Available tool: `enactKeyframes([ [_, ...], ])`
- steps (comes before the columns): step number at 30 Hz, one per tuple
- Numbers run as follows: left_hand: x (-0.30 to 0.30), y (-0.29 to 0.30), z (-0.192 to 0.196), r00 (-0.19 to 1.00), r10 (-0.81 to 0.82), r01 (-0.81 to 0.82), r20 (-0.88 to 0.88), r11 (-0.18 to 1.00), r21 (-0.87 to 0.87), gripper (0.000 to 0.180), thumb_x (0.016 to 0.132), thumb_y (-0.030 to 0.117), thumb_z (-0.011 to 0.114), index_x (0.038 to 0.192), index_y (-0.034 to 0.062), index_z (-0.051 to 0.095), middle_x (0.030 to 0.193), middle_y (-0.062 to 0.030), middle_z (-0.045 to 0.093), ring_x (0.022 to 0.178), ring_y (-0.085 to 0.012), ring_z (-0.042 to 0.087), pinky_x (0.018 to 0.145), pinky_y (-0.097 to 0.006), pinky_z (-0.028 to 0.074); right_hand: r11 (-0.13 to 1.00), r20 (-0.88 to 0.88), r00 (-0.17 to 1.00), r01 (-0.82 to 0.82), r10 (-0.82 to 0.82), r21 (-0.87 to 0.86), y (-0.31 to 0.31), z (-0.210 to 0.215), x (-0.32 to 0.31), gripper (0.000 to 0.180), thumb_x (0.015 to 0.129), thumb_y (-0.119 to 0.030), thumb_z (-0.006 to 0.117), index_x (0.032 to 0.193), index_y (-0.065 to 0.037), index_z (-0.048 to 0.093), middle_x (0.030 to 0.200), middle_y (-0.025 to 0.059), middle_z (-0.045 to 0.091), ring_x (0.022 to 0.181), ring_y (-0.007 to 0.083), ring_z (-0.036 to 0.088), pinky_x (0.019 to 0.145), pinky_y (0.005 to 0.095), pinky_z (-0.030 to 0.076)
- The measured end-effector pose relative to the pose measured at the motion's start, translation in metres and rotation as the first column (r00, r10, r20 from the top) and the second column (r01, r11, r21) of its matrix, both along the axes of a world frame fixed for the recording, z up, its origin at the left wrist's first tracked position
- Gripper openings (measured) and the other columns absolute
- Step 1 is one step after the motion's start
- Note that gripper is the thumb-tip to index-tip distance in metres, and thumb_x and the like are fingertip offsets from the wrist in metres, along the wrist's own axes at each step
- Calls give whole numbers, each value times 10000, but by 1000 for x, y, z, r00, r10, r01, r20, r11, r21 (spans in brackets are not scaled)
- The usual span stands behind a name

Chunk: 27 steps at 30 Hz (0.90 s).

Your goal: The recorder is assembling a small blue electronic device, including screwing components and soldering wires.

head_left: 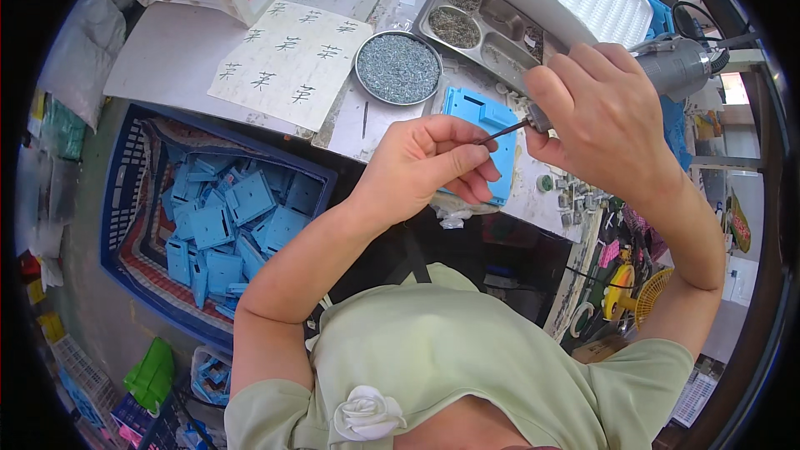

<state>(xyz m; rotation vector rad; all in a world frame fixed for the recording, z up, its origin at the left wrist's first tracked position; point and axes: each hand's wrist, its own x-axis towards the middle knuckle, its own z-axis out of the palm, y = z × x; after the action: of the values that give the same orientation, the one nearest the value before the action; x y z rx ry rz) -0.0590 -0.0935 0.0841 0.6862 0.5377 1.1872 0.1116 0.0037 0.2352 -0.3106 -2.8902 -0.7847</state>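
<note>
— What is the tool (667, 67) like?
— Grey and round; its thin bit (502, 132) points left, near the table's (167, 58) front edge; right hand (604, 108) wraps it tight; left hand (429, 165) pinches the tip above the blue part (482, 112).

You are at a small assembly workshop. To your left a dark blue crate (125, 192) sits low beside the table (179, 54), heaped with identical blue plastic housings (225, 221). On the table, a round metal dish (398, 68) is filled with small screws, and a compartmented steel tray (492, 25) to its right holds more fasteners (sorted by kind, it seems). A grey powered screwdriver (679, 67) lies at the far right, and loose small metal parts (575, 196) scatter along the near edge.
</note>
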Motion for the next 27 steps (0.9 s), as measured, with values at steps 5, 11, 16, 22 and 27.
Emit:
enactKeyframes([
  [5,0,-9,2,994,40,-33,-106,997,62,194,1008,87,631,1135,-55,666,918,-145,739,739,-181,734,653,-282,608,1000,-27,1000,-4,4,3,-3,-1,4,293,598,-198,758,800,-146,553,688,-21,517,721,180,580,724,325,457],
  [11,-1,-6,15,973,0,16,-233,998,68,177,1004,76,634,1101,-64,679,885,-135,738,728,-163,728,650,-272,601,1000,-3,1000,-23,23,20,-9,-4,6,279,602,-196,744,768,-163,522,682,-26,510,700,172,557,683,316,425],
  [16,1,0,24,948,22,31,-318,986,161,150,998,50,632,1076,-67,684,877,-131,738,721,-154,721,663,-276,603,1000,78,997,10,-11,13,-15,-2,11,368,565,-233,753,833,-109,532,751,18,499,757,222,551,763,353,472],
  [22,2,19,30,951,-201,233,-236,966,116,229,1030,186,623,1039,-32,692,836,-119,737,663,-156,713,593,-250,565,1000,68,998,-7,5,21,-15,4,14,324,597,-209,731,822,-115,519,745,14,494,757,212,543,761,346,462],
  [27,16,32,9,937,-338,345,84,935,-86,332,1051,313,592,1024,-6,681,761,-91,708,534,-155,640,514,-251,511,996,110,993,44,-52,77,-11,0,23,251,654,-159,706,818,-122,520,741,4,500,761,196,546,751,334,454],
])
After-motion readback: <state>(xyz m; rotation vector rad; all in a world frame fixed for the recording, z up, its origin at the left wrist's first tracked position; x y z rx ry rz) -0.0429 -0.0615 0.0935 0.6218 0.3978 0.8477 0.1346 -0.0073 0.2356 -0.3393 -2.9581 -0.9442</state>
